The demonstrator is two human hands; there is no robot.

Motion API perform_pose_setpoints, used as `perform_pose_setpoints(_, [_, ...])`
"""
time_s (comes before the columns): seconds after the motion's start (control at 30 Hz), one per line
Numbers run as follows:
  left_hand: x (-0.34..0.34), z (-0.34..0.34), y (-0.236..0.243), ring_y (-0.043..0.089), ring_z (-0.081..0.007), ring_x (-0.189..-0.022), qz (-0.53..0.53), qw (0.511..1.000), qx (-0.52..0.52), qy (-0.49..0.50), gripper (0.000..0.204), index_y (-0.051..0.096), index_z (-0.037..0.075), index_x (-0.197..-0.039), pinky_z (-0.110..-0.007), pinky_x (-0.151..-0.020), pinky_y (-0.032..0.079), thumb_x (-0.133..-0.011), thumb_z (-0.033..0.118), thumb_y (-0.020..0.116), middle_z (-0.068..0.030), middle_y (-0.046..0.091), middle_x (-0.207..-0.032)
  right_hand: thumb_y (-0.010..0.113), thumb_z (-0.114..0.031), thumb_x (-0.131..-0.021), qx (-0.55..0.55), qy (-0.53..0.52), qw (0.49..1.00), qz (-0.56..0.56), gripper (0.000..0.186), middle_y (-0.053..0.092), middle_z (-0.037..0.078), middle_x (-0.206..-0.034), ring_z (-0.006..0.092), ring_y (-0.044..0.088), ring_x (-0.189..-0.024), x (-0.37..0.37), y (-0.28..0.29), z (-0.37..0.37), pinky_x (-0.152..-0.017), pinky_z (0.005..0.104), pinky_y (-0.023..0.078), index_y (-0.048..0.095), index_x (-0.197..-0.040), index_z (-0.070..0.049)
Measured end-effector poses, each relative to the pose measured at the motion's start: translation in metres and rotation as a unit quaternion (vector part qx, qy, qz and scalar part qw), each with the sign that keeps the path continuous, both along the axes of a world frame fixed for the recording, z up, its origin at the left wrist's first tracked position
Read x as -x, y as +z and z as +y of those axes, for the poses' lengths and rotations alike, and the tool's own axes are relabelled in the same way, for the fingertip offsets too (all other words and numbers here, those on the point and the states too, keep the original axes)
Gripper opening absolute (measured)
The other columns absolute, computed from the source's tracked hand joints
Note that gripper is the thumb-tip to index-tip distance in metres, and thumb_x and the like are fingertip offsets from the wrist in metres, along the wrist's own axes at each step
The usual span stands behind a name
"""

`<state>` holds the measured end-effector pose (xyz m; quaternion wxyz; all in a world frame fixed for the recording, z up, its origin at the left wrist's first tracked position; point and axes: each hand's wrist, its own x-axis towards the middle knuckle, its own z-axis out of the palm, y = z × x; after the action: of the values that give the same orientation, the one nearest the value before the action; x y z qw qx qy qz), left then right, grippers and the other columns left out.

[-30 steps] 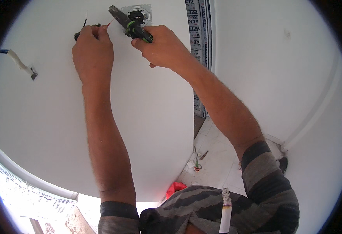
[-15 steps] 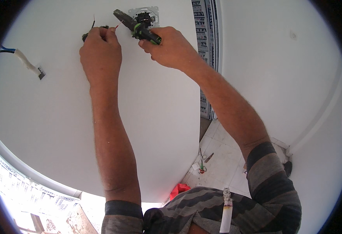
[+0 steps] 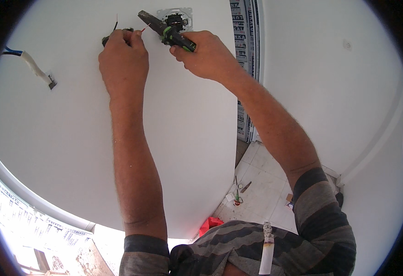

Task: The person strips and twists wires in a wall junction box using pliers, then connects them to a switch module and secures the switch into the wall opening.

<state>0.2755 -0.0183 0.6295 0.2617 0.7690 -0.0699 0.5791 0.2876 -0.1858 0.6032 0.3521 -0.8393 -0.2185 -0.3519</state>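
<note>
My left hand is closed at a dark wall opening, pinching a thin red wire with a pale bare end. A dark wire sticks up behind its fingers. My right hand grips black-and-green pliers, their dark jaws angled up-left beside the red wire. Whether the jaws touch it I cannot tell. Just behind the pliers is a switch or socket mechanism on a metal frame, fixed to the white wall.
A white-sheathed cable with blue and dark wires pokes from the wall at left. Film-printed frames run beside the wall. Tools and a red object lie on the tiled floor. A cigarette juts in from below.
Both hands, the pliers and the wall features sit further right in the picture than a second ago, as the view shifted. The grip on wire and pliers looks the same.
</note>
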Motion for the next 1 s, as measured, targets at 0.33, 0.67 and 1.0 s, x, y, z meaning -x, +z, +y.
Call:
perform_pose_setpoints(0.33, [0.004, -0.002, -0.002, 0.073, -0.0349, -0.079, 0.001, 1.000, 0.004, -0.010, 0.025, 0.070, 0.002, -0.095, -0.044, -0.074, 0.056, -0.098, 0.025, 0.062, -0.0145, 0.074, -0.085, 0.063, -0.026, -0.099, -0.010, 0.014, 0.999, 0.034, 0.024, 0.073, 0.016, -0.082, 0.0314, 0.073, -0.076, 0.010, 0.004, 0.000, -0.076, 0.0442, 0.059, 0.074, -0.102, -0.005])
perform_pose_setpoints(0.67, [0.008, -0.003, -0.001, 0.073, -0.0353, -0.078, -0.008, 1.000, -0.009, -0.009, 0.024, 0.070, 0.001, -0.094, -0.044, -0.073, 0.056, -0.098, 0.024, 0.061, -0.0144, 0.074, -0.085, 0.063, -0.026, -0.098, -0.013, 0.020, 1.000, 0.015, 0.023, 0.073, 0.016, -0.082, 0.0321, 0.073, -0.077, 0.008, 0.004, -0.001, -0.075, 0.0456, 0.059, 0.073, -0.099, -0.005])
perform_pose_setpoints(1.0, [0.008, -0.001, -0.001, 0.073, -0.0357, -0.079, -0.012, 1.000, -0.010, -0.014, 0.024, 0.069, 0.001, -0.093, -0.045, -0.073, 0.056, -0.098, 0.023, 0.061, -0.0146, 0.074, -0.084, 0.062, -0.028, -0.099, 0.002, 0.007, 1.000, 0.012, 0.026, 0.073, 0.019, -0.088, 0.0357, 0.073, -0.084, 0.011, 0.006, -0.002, -0.079, 0.0476, 0.059, 0.073, -0.102, -0.005])
